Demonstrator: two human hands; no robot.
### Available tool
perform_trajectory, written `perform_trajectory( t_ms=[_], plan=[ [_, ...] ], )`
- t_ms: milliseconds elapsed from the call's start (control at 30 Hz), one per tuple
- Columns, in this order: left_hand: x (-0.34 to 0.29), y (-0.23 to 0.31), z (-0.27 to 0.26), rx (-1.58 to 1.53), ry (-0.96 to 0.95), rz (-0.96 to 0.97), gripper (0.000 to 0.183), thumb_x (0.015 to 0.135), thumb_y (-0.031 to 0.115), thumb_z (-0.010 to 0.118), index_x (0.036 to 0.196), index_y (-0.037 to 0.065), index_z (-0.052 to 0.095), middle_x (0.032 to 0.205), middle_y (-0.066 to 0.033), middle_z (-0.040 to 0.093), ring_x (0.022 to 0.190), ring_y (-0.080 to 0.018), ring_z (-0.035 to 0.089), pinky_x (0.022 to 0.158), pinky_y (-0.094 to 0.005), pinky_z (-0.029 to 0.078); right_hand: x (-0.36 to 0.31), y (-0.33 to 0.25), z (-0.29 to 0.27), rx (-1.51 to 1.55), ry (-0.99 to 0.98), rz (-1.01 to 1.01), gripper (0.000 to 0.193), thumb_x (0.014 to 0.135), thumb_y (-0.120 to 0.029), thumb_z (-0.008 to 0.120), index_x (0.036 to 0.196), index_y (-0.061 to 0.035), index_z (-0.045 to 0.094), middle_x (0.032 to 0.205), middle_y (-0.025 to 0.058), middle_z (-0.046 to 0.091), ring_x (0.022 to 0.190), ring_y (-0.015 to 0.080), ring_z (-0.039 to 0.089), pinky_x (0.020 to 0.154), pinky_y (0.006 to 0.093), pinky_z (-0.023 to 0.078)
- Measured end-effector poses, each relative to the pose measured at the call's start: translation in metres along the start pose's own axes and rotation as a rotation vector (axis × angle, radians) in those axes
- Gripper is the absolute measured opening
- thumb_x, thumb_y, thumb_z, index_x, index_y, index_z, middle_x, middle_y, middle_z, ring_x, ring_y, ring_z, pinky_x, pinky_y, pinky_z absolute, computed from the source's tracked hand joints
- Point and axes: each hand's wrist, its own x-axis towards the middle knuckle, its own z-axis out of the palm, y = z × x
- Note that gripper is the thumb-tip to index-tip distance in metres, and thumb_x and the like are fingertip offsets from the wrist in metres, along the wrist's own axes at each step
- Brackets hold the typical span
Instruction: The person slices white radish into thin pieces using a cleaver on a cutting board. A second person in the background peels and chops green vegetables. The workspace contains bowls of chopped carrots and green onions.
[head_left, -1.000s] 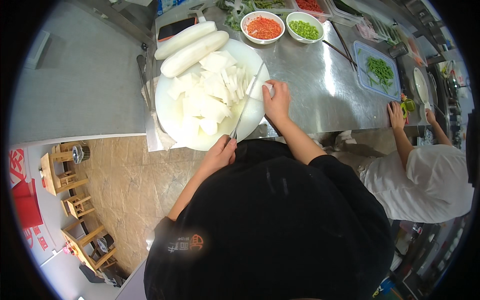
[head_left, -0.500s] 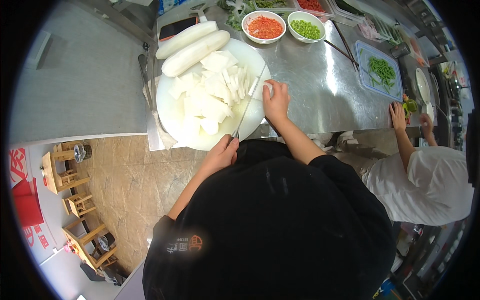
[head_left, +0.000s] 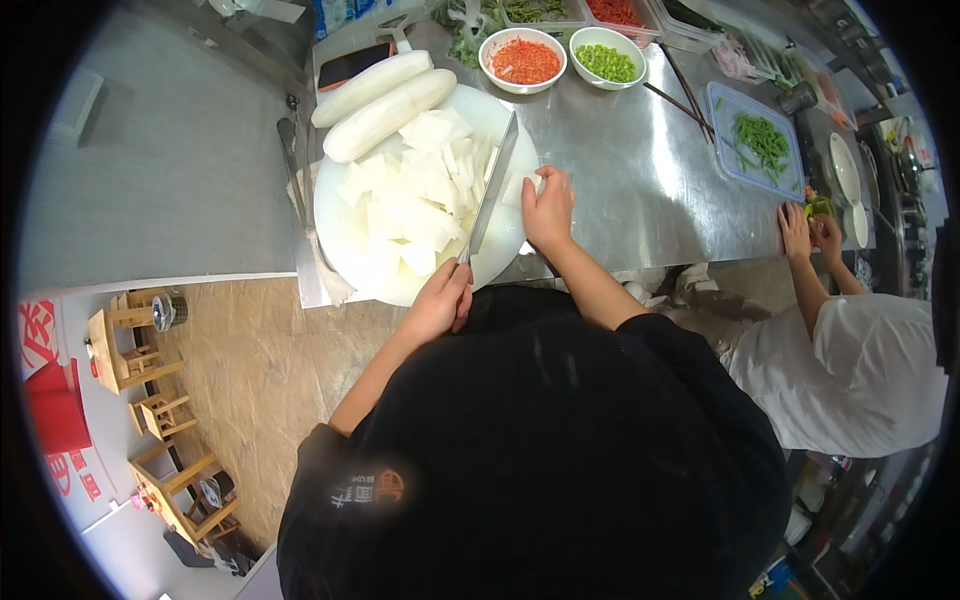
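I'm mid-slicing: my left hand (head_left: 440, 305) is closed round the handle of the long steel knife (head_left: 490, 190), while my right hand (head_left: 548, 208) curls over a white radish piece (head_left: 515, 188) on the round white cutting board (head_left: 400, 285). The next cut needs fingertips tucked (probably already are). Two whole peeled radishes (head_left: 385, 100) crowd the far edge.
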Motion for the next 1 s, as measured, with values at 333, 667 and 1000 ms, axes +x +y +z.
perform_trajectory(
  t_ms=[333,667,1000],
  plan=[
    [-0.014,0.01,0.012,0.146,0.063,-0.103,0.029,0.098,0.032,0.044,0.083,0.007,0.045,0.056,-0.0001,0.043,0.047,-0.01,0.04,0.044,-0.0248,0.033,0.004,-0.001,0.001,-0.013,-0.025,0.012,0.029,0.086,-0.022,0.058,0.105,-0.0023,0.05,0.104,0.0167,0.054,0.098,0.0356,0.052,0.085,0.044,0.037],
    [-0.017,0.005,0.016,0.104,0.103,-0.024,0.029,0.099,0.031,0.042,0.082,0.007,0.043,0.055,-0.0008,0.043,0.046,-0.0109,0.039,0.045,-0.0247,0.034,0.004,-0.001,-0.001,-0.02,-0.031,0.017,0.029,0.084,-0.02,0.06,0.105,-0.0031,0.05,0.104,0.0148,0.055,0.098,0.0335,0.053,0.084,0.0427,0.036],
    [-0.012,0.008,0.02,0.234,0.088,-0.044,0.029,0.099,0.032,0.041,0.082,0.008,0.043,0.054,-0.0012,0.042,0.044,-0.0111,0.038,0.044,-0.0255,0.033,0.004,-0.004,-0.002,0.025,0.024,-0.064,0.022,0.083,-0.018,0.057,0.103,-0.0086,0.055,0.092,0.0135,0.056,0.087,0.0333,0.055,0.079,0.0439,0.037]
  ],
)
